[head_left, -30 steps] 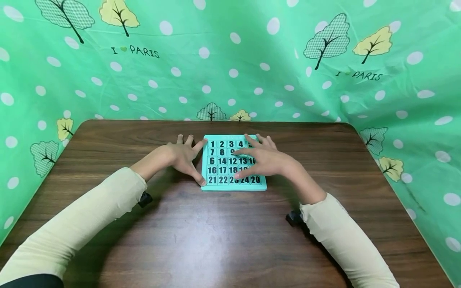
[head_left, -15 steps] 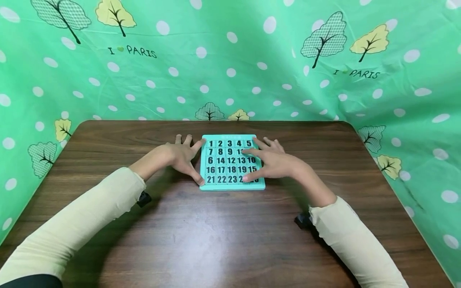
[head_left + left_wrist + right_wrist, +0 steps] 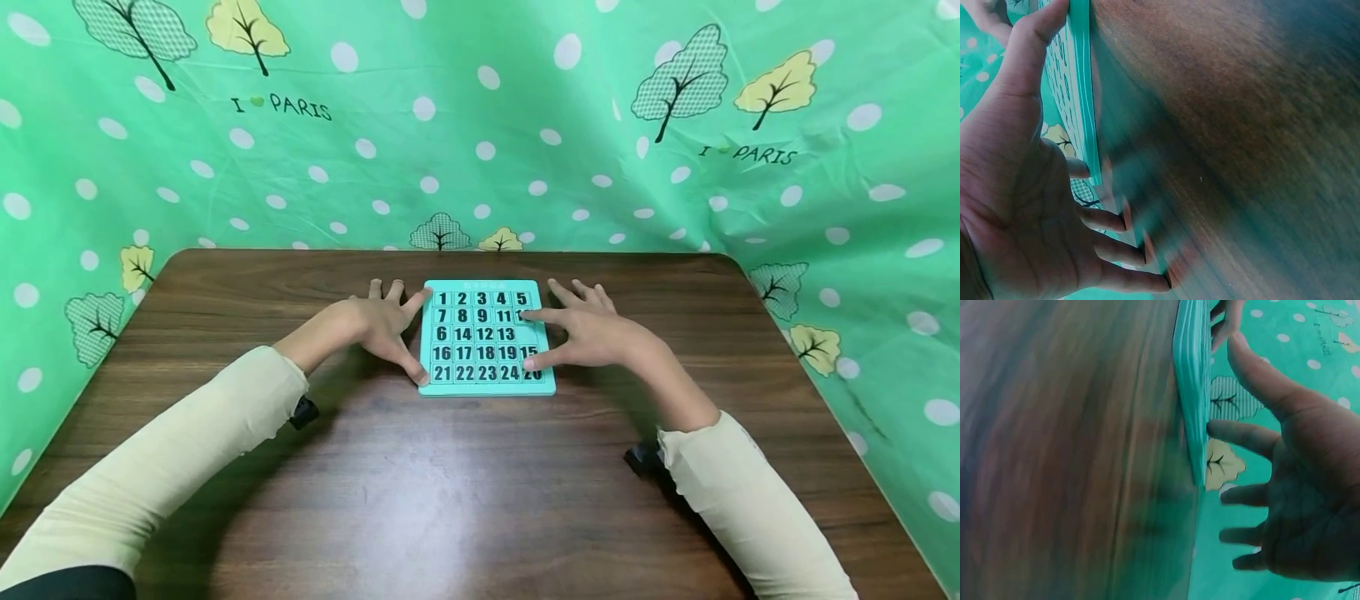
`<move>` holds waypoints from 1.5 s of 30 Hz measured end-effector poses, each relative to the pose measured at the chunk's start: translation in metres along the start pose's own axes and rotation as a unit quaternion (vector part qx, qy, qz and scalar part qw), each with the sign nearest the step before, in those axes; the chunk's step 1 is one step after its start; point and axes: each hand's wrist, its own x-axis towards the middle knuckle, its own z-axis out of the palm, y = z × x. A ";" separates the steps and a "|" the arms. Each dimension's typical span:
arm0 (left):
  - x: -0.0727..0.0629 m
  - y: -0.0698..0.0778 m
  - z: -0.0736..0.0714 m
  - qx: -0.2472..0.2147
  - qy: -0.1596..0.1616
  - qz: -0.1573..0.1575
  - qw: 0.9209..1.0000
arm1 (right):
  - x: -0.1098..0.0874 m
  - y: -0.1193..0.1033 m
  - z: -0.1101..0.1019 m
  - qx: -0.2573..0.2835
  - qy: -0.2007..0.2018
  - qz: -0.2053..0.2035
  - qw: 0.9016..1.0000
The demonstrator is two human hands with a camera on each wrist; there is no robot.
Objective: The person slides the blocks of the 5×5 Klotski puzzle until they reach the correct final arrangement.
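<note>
A turquoise number slide puzzle (image 3: 487, 389) lies flat on the table, its black-numbered tiles set in rows. My left hand (image 3: 386, 325) braces its left side, thumb at the near corner and index finger at the far corner, other fingers spread on the wood. Over the right side, my right hand (image 3: 592, 333) extends its index fingertip onto a partly covered tile (image 3: 519, 313) right of the 11. That hand's thumb hovers over the 15 and 20 tiles. A vacant slot (image 3: 528, 334) shows right of the 13. In the right wrist view the puzzle (image 3: 1190, 381) appears edge-on beside spread fingers.
The dark wooden table (image 3: 420, 500) has rounded far corners. Behind it and along both sides hangs a green dotted cloth (image 3: 480, 100) printed with trees. Black straps with small devices (image 3: 643, 458) sit under the sleeved wrists.
My right hand has shifted right across the puzzle, uncovering the 9 and 11. The 10 has left its slot beside the 13, and a tile now shows above that slot. The left hand stays put.
</note>
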 end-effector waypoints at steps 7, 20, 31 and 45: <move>0.000 0.001 -0.001 0.001 -0.002 -0.001 1.000 | -0.003 -0.008 0.003 0.023 -0.019 -0.044 0.999; 0.000 -0.001 -0.002 -0.003 -0.006 -0.002 1.000 | 0.019 -0.012 -0.003 0.002 0.000 -0.016 1.000; 0.000 0.001 -0.003 0.006 -0.008 -0.004 1.000 | 0.034 -0.048 -0.001 -0.013 -0.001 -0.041 0.999; -0.001 0.000 -0.001 0.008 -0.008 -0.005 1.000 | 0.070 -0.077 0.005 -0.040 -0.041 -0.031 0.998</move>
